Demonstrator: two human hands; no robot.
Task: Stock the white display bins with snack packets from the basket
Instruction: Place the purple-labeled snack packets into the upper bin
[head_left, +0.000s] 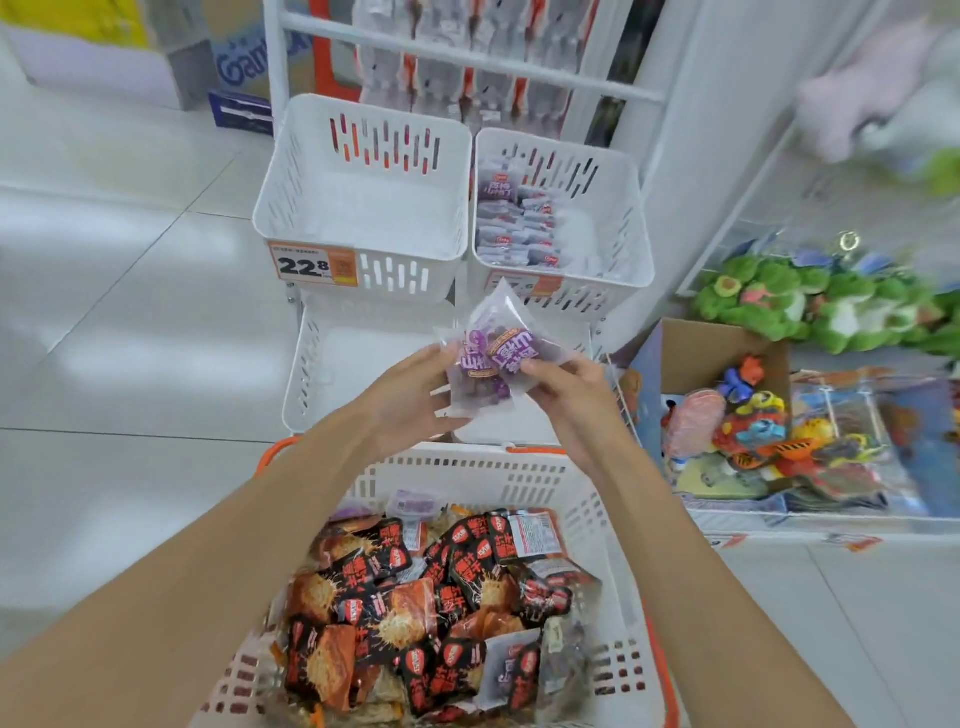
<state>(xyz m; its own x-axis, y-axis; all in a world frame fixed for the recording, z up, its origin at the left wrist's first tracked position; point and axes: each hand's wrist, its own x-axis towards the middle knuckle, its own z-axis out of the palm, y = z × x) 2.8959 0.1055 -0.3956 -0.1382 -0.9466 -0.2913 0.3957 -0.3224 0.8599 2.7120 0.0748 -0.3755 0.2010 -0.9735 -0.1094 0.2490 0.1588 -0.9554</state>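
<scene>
Left hand (410, 395) and right hand (566, 395) each pinch the purple snack packets (488, 358) in the middle of the frame, above the basket (467, 462) of red-and-black packets (415, 597) and below the white bin (358, 218) with a "22.8" price tag (311, 267).

Our left hand (408, 400) and right hand (571, 400) pinch purple snack packets (488, 364) above the basket (467, 470) of black-and-orange packets (415, 597); ahead, a left white bin (363, 208) stands beside a right white bin (626, 208) holding stacked purple packets (514, 223).

An orange price tag (313, 266) on the left white bin (358, 213) reads 22.8; a blue box (244, 67) shows "Gam"
</scene>
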